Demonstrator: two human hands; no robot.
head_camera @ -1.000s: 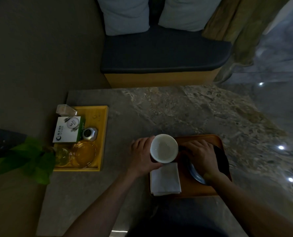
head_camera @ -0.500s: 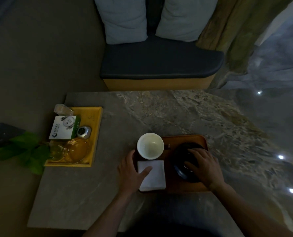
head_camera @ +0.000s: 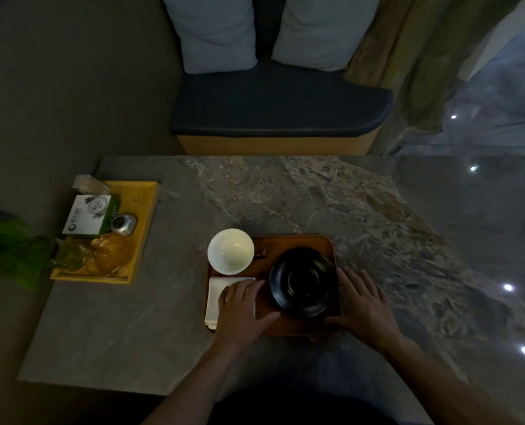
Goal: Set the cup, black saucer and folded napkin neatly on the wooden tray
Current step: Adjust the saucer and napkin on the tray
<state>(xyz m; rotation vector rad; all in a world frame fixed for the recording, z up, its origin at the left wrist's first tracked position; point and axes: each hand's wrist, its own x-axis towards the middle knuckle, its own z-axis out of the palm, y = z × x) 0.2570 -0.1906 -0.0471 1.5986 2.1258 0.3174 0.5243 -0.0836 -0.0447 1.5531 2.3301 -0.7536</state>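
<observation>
A brown wooden tray (head_camera: 292,242) lies on the stone table in front of me. The white cup (head_camera: 230,251) stands empty and upright on the tray's far left corner. The black saucer (head_camera: 302,282) sits on the tray's right half. A folded white napkin (head_camera: 216,297) lies on the near left part, below the cup. My left hand (head_camera: 243,308) rests flat on the napkin with fingers spread, covering its right side. My right hand (head_camera: 365,305) lies open against the tray's right edge, just beside the saucer and holding nothing.
A yellow tray (head_camera: 146,210) at the table's left holds a white-and-green box, a small metal jar and glassware. Green leaves (head_camera: 12,250) hang over the left table edge. A dark-cushioned bench (head_camera: 279,108) with two pillows stands beyond the table.
My left hand let go of the cup, which now stands on the tray, and came down onto the napkin. My right hand left the saucer and moved to the tray's right edge.
</observation>
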